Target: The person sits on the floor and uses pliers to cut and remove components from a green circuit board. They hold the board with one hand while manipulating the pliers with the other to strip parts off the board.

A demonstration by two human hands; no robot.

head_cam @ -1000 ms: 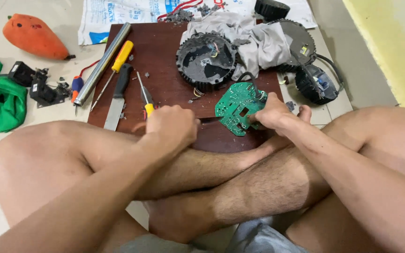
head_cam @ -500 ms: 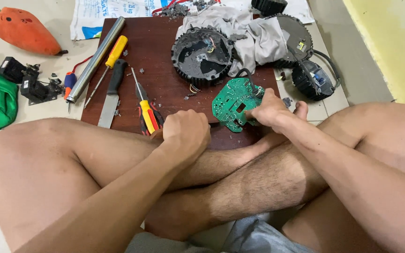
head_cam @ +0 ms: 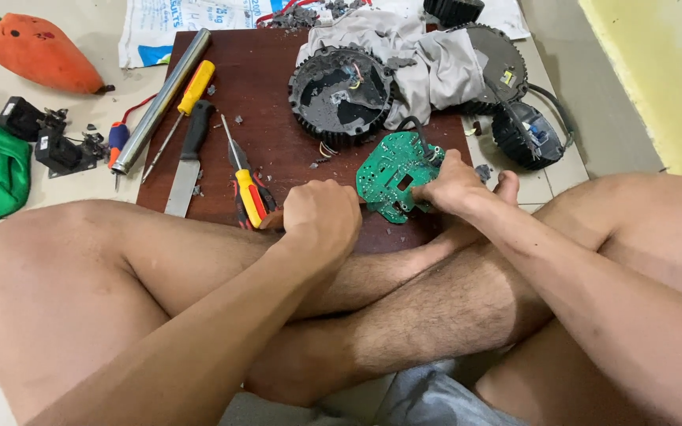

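My left hand is clenched around a tool handle whose tip I cannot make out, while my right hand pins the green irregular circuit board flat on the dark brown wooden board. I judge I'm mid-way through prying at that circuit board's near edge, so the next move needs steady pressure and a firm hold-down. Beyond lie a yellow-handled screwdriver, a round black plastic housing, grey cloth and a pale tiled floor.

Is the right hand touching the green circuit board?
Touching. The head view shows the right hand gripping the edge of the green circuit board, fingers lying on it.
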